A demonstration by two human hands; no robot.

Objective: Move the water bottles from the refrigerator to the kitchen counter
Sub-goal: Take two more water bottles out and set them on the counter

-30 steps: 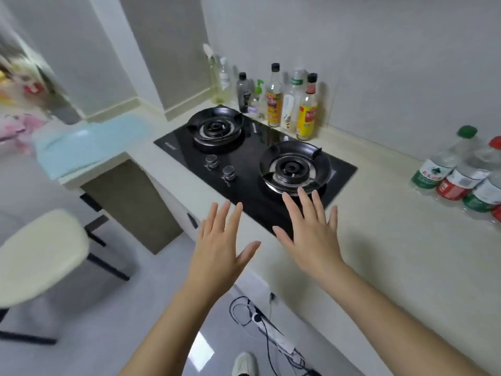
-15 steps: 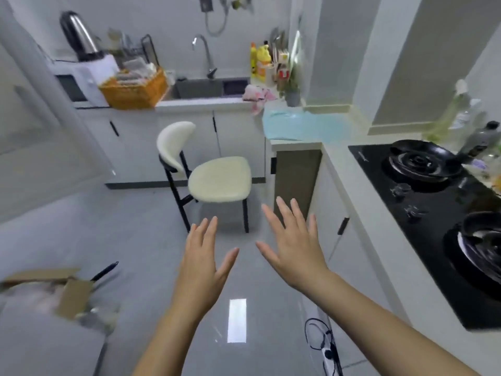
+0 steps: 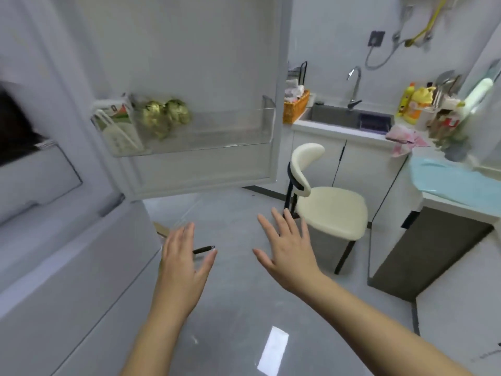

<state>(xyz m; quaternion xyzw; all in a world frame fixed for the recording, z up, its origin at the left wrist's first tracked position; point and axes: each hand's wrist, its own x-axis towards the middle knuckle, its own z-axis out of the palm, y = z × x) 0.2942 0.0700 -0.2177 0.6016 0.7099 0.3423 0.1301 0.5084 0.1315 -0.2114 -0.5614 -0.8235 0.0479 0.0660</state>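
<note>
Left hand (image 3: pixel 181 270), right hand (image 3: pixel 290 251): both grips wide, empty. Refrigerator (image 3: pixel 62 218) interior at 10 o'clock, left hand nearer; bottles unseen.

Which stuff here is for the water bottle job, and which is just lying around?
For the job: refrigerator door (open), left hand, right hand, counter.

Just lying about: chair, sink, orange basket, pink cloth, carton.

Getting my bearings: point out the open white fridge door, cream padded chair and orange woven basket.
Open white fridge door (image 3: pixel 189 50), head view, inner panel.
Cream padded chair (image 3: pixel 332 210), head view, seat.
Orange woven basket (image 3: pixel 295 109), head view, side wall.
</note>
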